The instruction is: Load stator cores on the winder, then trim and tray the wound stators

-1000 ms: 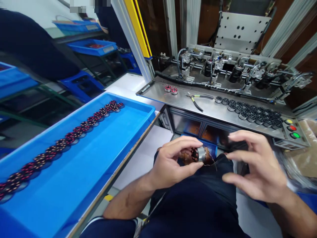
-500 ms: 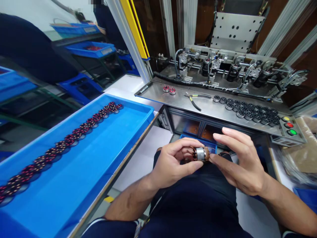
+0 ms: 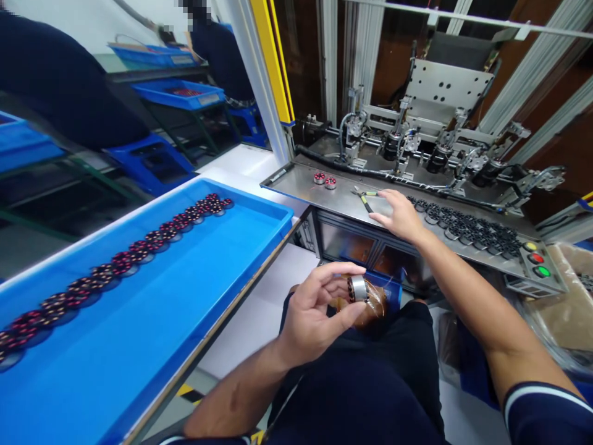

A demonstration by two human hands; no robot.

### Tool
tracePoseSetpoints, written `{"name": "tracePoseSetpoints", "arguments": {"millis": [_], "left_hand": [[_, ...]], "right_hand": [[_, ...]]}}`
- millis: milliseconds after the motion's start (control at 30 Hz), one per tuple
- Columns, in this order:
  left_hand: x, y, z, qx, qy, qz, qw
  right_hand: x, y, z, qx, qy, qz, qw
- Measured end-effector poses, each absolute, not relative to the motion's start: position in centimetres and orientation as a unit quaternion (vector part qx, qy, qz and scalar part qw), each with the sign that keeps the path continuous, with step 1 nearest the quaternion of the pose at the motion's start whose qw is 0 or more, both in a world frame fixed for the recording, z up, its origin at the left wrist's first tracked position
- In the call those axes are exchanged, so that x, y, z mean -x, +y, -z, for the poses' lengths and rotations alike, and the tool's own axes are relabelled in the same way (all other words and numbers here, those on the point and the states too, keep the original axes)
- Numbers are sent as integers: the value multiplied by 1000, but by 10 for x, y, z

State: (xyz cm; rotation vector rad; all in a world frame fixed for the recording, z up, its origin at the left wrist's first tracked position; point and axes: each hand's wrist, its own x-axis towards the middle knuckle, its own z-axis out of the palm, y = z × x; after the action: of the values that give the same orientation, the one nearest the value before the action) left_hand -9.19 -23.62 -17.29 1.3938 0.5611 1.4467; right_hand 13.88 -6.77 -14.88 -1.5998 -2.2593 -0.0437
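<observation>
Between the thumb and fingers of my left hand (image 3: 319,309) is a wound stator (image 3: 358,288) with a silver ring, held above my lap. My right hand (image 3: 401,213) reaches over the metal bench (image 3: 296,179), thumb and fingers spread around the yellow-and-black handles of the cutters (image 3: 365,201). Whether its fingertips touch the handles I cannot tell. Two red-wound stators (image 3: 325,180) stand left of the cutters. Several black stators (image 3: 472,227) lie in rows to the right of my right hand.
A long blue tray (image 3: 185,290) at the left holds a line of wound stators. Behind the bench stands a machine (image 3: 445,142) with clamps and hoses. A button box (image 3: 537,259) is at the bench's right end. Two people in dark clothes are at the upper left.
My right hand has left the stator and moved up and forward to the cutters, opening around them. My left hand still holds the stator, slightly further left. The head view has shifted, showing more of the machine.
</observation>
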Motion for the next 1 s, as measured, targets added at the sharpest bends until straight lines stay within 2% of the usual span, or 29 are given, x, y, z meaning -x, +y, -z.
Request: {"name": "tracePoseSetpoints", "arguments": {"millis": [233, 467, 700, 800, 833, 900, 1000], "left_hand": [[110, -232, 173, -624, 240, -636, 385], [112, -234, 173, -563, 258, -645, 447], [104, -239, 167, -536, 240, -628, 510], [102, -241, 164, -538, 242, -634, 500], [101, -242, 163, -539, 245, -635, 497], [99, -241, 162, -541, 253, -635, 490], [92, -238, 162, -548, 259, -636, 477]], "right_hand": [[-120, -15, 177, 584, -807, 16, 87], [-135, -23, 180, 592, -799, -9, 108], [-159, -49, 148, 585, -764, -132, 238], [-162, -115, 149, 534, -749, -228, 318], [-161, -145, 155, 480, -721, -322, 383], [-156, -208, 171, 423, -682, -429, 415], [-142, -285, 197, 415, -689, -407, 432]]}}
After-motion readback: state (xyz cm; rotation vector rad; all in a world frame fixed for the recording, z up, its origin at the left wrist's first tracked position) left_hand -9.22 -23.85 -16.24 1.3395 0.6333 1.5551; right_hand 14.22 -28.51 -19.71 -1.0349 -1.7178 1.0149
